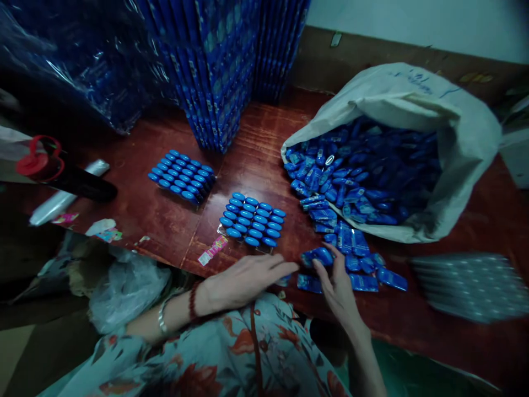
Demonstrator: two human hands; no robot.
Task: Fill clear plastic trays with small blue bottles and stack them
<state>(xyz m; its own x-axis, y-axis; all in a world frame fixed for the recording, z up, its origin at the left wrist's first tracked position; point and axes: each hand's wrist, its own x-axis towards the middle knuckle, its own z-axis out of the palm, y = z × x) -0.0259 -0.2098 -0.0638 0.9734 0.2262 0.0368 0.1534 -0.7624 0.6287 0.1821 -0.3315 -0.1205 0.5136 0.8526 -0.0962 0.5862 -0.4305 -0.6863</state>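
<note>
My left hand [248,278] reaches rightward at the table's front edge, palm down. Its fingers are stretched out and slightly apart. A small bluish piece [284,280] shows just under the fingertips, mostly hidden. With thumb and fingers my right hand [338,278] grips a shiny blue packet [320,256] with a rounded capsule-like body. Similar loose packets [363,282] lie around this hand. Left of it, a block of blue oval pieces [253,219] stands in neat rows, with a second such block [182,176] farther left.
A white sack [475,138] lies on its side, spilling blue packets. Stacked clear plastic trays [475,284] stand at right. Tall blue stacks [210,82] rise at the back. A black bottle with a red lid [78,179] lies beside a plastic roll [53,208].
</note>
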